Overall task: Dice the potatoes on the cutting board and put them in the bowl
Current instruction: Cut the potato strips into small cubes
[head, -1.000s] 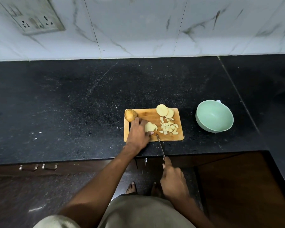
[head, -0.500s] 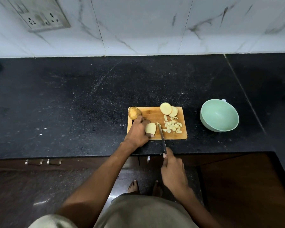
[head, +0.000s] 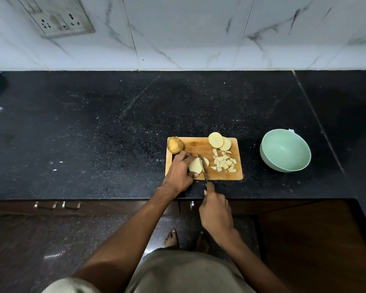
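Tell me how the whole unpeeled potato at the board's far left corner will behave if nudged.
The whole potato is rounded and egg-shaped, so it would probably roll or wobble. It sits at the cutting board corner, so a push could send it onto the counter. It looks firm, likely not fragile.

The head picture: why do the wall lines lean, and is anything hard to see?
Head view: a wide-angle lens bends the tile joints outward; light is dim, so the dark counter hides detail; the knife blade is thin but visible beside the left hand.
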